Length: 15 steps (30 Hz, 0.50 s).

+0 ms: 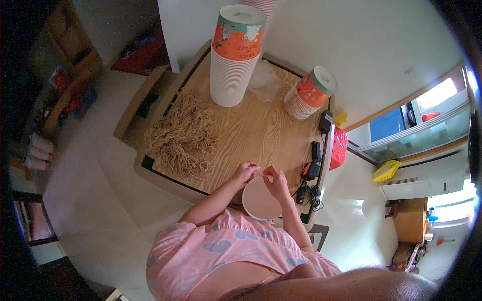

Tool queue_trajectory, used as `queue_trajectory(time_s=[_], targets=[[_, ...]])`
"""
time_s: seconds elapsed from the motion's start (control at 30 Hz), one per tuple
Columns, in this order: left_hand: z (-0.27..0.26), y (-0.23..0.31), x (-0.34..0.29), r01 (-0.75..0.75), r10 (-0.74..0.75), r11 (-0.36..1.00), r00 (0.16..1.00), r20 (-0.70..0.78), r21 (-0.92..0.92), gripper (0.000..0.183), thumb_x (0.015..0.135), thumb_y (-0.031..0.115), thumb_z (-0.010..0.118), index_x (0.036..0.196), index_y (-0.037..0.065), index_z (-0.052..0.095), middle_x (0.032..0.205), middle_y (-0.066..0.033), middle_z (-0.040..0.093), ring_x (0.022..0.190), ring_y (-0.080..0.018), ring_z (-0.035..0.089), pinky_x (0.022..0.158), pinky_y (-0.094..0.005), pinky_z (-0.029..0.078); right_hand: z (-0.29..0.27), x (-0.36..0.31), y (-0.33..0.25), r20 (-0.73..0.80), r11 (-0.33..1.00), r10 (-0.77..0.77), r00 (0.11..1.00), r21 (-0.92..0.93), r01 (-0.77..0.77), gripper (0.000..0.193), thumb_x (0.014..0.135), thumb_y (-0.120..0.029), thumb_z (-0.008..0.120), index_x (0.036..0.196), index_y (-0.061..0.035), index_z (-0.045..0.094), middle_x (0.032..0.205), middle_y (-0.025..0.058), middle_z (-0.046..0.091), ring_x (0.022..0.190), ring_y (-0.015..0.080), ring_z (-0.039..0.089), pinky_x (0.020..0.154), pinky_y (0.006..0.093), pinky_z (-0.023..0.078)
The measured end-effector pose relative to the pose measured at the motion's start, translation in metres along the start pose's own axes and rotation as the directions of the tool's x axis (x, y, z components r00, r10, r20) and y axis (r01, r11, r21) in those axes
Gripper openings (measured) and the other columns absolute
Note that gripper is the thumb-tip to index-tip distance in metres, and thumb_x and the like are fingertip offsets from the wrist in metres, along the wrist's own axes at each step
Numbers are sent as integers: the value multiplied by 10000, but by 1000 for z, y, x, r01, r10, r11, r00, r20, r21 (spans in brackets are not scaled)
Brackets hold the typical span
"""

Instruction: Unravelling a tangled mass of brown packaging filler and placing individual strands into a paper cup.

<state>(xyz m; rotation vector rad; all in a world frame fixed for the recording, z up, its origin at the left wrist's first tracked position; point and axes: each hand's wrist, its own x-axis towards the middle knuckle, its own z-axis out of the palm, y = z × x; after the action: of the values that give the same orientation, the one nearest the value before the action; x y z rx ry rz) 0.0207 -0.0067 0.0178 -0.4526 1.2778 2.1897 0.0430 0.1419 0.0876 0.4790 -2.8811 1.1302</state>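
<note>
A round paper cup (260,203) with a white rim lies in front of me at the near edge of the wooden table (256,130), its open mouth facing up at me. My left hand (244,172) and my right hand (276,179) meet just over its far rim. Both pinch a short piece of tan string (260,174) between their fingertips. A loose heap of the same tan strings (185,136) lies on the left part of the table, about a hand's width from my left hand.
Two stacks of orange-and-white paper cups stand at the back, a tall one (235,55) and a shorter leaning one (309,94), with clear plastic wrap (265,80) between them. Black chargers and cables (311,173) lie along the table's right edge. A red basket (339,148) hangs beyond it.
</note>
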Motion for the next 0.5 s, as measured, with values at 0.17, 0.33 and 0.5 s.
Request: queue_trajectory(time_s=[0.17,0.33,0.5], targets=[[6,2,-3,-74,76,996,996,55,-42,88,760,166,613,759,103,551,623,22,522,522,-73,481,465,-210,379,1,6,-13,67,998,-23,997,51,20,119,726,-71,604,823,-17,560,764,113,567,752,258,558,662,327,443],[1,4,0,-14,14,1000,999,45,-8,80,761,161,607,751,107,549,613,23,518,513,-71,477,454,-206,369,7,9,-3,23,991,59,998,123,-62,92,766,-75,578,829,-9,567,752,124,580,722,234,580,628,314,460],[3,8,-3,10,-11,997,1000,18,75,69,767,170,596,785,110,568,608,24,515,516,-69,474,462,-203,367,11,11,-4,-58,983,128,990,141,-119,80,803,-78,532,827,-3,549,735,139,591,681,228,596,603,316,468]])
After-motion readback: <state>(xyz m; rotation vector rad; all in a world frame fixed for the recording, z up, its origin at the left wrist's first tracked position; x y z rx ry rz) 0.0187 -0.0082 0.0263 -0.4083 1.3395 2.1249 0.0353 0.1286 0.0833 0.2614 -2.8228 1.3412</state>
